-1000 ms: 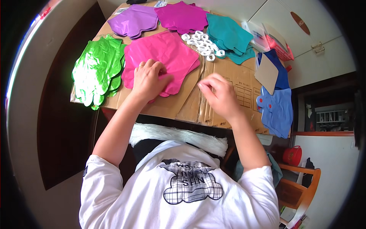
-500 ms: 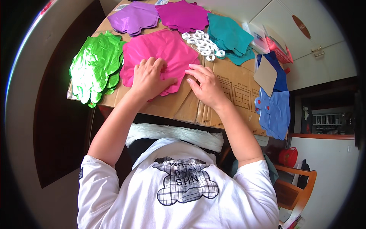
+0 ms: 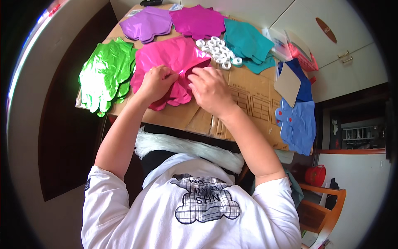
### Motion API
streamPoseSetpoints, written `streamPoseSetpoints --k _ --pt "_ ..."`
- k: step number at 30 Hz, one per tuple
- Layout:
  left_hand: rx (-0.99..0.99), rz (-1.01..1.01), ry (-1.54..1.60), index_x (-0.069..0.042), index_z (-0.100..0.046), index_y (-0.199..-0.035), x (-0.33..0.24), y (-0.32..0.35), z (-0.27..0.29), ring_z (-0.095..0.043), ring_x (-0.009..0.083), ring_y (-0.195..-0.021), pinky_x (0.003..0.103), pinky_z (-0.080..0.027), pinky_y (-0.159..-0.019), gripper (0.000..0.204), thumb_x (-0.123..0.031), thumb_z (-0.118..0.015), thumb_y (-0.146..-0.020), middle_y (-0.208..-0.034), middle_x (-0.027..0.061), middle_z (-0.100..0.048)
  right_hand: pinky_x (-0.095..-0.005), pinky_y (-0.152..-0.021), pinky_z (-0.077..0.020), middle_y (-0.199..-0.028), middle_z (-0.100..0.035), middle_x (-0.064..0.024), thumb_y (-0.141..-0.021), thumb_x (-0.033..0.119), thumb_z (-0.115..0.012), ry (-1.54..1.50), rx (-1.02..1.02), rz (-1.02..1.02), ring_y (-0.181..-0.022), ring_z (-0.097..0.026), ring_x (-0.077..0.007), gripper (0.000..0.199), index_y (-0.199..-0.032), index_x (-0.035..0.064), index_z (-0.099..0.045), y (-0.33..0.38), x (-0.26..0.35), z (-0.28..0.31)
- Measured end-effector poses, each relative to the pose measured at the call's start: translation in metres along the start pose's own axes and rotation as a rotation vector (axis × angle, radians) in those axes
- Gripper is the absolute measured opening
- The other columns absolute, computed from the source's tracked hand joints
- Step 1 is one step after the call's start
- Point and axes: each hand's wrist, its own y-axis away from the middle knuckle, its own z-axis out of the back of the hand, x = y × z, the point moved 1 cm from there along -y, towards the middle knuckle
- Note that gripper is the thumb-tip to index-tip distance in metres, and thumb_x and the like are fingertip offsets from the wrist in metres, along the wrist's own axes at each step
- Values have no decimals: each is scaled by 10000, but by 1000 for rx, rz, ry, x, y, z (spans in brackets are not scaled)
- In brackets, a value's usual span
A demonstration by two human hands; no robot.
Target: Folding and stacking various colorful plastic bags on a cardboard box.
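A stack of flat, shiny pink foil balloons [image 3: 166, 52] lies in the middle of the cardboard, its top sheet wrinkled and raised along the right edge. My left hand [image 3: 157, 85] presses on the near part of the stack, thumb and fingers closed on a fold of the top balloon. At the lifted right edge, my right hand [image 3: 210, 92] has its fingers curled in and pinches the same balloon. The fingertips of both hands are partly hidden. Just beyond my right hand sits a pile of small white ribbon rolls [image 3: 219, 50].
Green [image 3: 105, 68], lilac [image 3: 147, 23], magenta [image 3: 198, 21] and teal [image 3: 248, 39] foil stacks surround the pink one on the cardboard [image 3: 248, 93]. Blue foil pieces [image 3: 299, 128] lie at the right. A white string bundle [image 3: 190, 150] lies between me and the table; a wooden chair [image 3: 319, 207] stands right.
My hands have drawn closer together. The top pink balloon has gone from lying nearly flat to bunched, with its right edge lifted. My right hand has moved left and closed on it.
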Motion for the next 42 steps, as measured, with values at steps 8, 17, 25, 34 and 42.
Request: streamPoseSetpoints --k 8,17,25,34,42 --pt "-357 338 964 -65 -638 -990 62 -40 94 -535 64 -652 205 -456 -587 203 -249 -565 -943 -819 12 -628 -436 -774 -484 -890 -607 -108 -736 208 -699 53 339 -197 -841 -587 -322 228 -908 61 -672 -8 -7 -18" --pt "-627 -154 747 -22 -615 -1173 -39 -7 206 -611 94 -838 219 -487 -710 306 -227 -558 -953 -1003 75 -652 -375 -791 -492 -937 -655 -118 -758 283 -719 -74 498 -372 -867 -632 -277 273 -911 59 -693 -26 -13 -2" --pt "-272 -566 -220 -59 -615 -905 -111 55 -13 -569 270 -936 422 -412 -864 125 -78 -644 -785 -1029 73 -593 -418 -914 -482 -1086 -661 -64 -921 397 -555 -1917 -125 -1030 -1003 -629 -232 462 -1231 56 -553 10 -45 79" --pt "-139 -522 50 -67 -646 -954 -114 82 -42 -615 281 -921 386 -466 -812 191 -101 -699 -775 -1018 86 -638 -246 -694 -471 -859 -664 -47 -830 108 -692 -696 38 -1246 -739 -603 -99 228 -999 -42 -658 116 -113 116" --pt "-488 254 -217 -41 -699 -894 57 50 118 -633 276 -842 384 -494 -753 249 -277 -694 -817 -892 138 -659 -326 -675 -486 -808 -681 -110 -749 147 -740 -171 146 -1110 -715 -629 -204 273 -927 -42 -656 146 -144 112"
